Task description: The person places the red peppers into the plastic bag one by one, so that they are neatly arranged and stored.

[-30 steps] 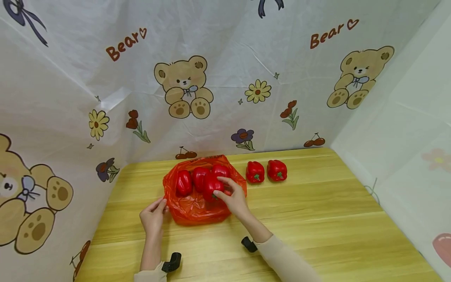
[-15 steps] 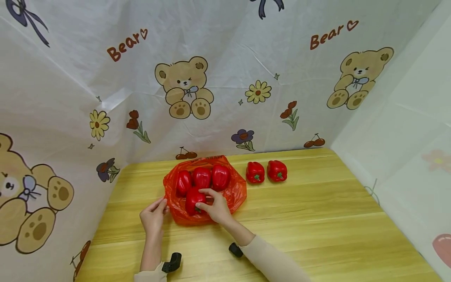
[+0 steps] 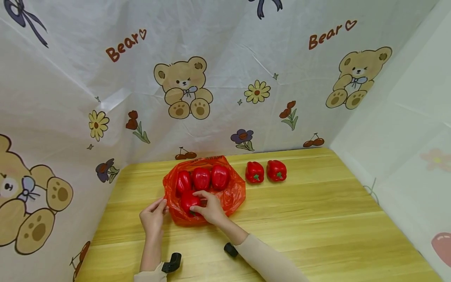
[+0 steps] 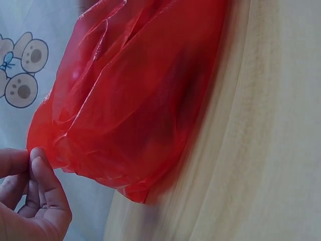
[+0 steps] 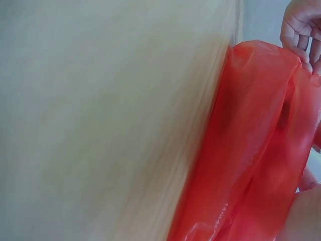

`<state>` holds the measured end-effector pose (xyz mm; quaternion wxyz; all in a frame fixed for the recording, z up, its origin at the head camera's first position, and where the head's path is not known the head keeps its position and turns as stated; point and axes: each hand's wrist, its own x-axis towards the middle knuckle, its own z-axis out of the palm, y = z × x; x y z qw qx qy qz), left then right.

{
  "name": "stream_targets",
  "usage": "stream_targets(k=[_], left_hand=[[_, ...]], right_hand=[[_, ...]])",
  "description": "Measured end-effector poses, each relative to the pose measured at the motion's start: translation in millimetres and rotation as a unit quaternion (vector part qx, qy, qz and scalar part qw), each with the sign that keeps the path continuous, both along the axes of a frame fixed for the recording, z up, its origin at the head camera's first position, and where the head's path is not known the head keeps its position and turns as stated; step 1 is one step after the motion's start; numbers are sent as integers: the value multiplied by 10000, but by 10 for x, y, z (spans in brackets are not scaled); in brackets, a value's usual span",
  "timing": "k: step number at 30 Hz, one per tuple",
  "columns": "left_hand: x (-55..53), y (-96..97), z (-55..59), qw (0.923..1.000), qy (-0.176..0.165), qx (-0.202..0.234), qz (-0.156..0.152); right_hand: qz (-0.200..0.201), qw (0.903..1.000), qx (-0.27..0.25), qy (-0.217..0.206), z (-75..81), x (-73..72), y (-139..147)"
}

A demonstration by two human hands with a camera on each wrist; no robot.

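Note:
A red plastic bag (image 3: 232, 197) lies spread open on the table, with three red bell peppers in a row at its back, among them a middle pepper (image 3: 201, 178). My left hand (image 3: 153, 216) pinches the bag's left rim between thumb and fingers; the left wrist view shows the same pinch on the red film. Inside the bag, toward its front left, my right hand (image 3: 210, 208) holds another red bell pepper (image 3: 189, 201) between thumb and fingers. In the right wrist view the bag's wall hides most of that hand and pepper.
Two more red bell peppers, a nearer one (image 3: 255, 172) and a farther one (image 3: 276, 170), stand on the wooden table (image 3: 317, 219) right of the bag. A white cloth printed with bears (image 3: 183, 88) hangs behind the table and along its left side.
My right hand has carried its pepper left and toward the front of the bag, uncovering the row behind. The left hand keeps its pinch on the rim.

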<state>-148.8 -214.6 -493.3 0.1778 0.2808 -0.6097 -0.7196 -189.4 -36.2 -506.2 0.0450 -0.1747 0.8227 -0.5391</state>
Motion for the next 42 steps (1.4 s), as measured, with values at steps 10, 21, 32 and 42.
stream_targets(k=[10, 21, 32, 42], left_hand=[[19, -11, 14, 10000, -27, -37, -37], [19, -14, 2, 10000, -77, -20, -29], [13, -20, -9, 10000, -60, -22, -30], [1, -20, -18, 10000, -9, 33, 17]], right_hand=[[186, 9978, 568, 281, 10, 7, -13], [432, 9977, -482, 194, 242, 108, 477], [-1382, 9855, -892, 410, 467, -322, 1571], [-2228, 9745, 56, 256, 316, -949, 2550]])
